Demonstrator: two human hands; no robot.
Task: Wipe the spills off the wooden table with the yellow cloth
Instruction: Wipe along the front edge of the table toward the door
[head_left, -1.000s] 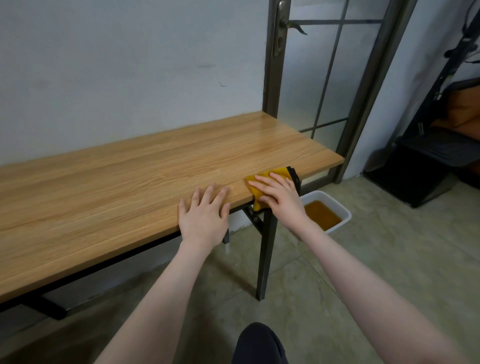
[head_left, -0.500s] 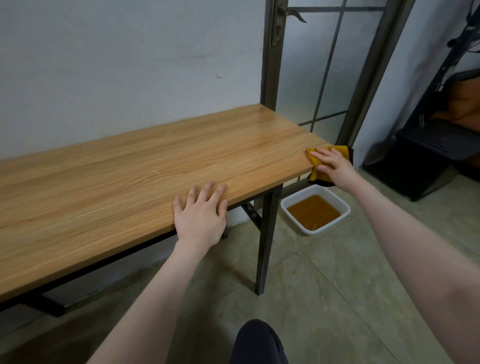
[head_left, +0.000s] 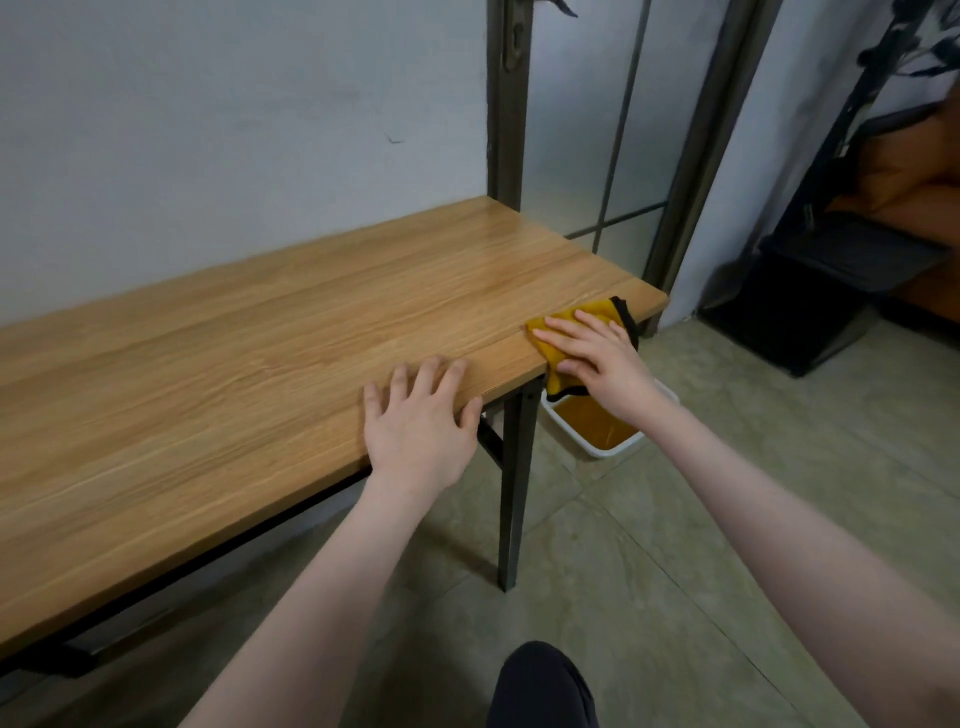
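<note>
The right hand (head_left: 597, 364) lies flat on the yellow cloth (head_left: 558, 356), fingers straight and spread, pressing it down rather than clutching it; nothing is curled round the fabric. The cloth, edged with a dark trim, sits at the near front edge of the wooden table (head_left: 270, 353), close to its right end at about three o'clock from the table's middle, and part of it droops over the edge towards the floor. At about nine o'clock from that hand, well apart from the cloth, the left hand (head_left: 421, 421) rests palm down on the tabletop with loose, spread fingers, gripping nothing and apparently bracing the person. Below the cloth, at about six o'clock, a white plastic tub (head_left: 602, 449) holding amber-brown liquid stands on the tiled floor (head_left: 727, 493) beside the dark metal table leg (head_left: 511, 493). As for progress, the visible tabletop shows no plain puddle or streak, though its sheen and the blur make small wet patches hard to rule out. By that reading the wiping looks far along, with the front edge and right corner under the cloth the likely remainder.
</note>
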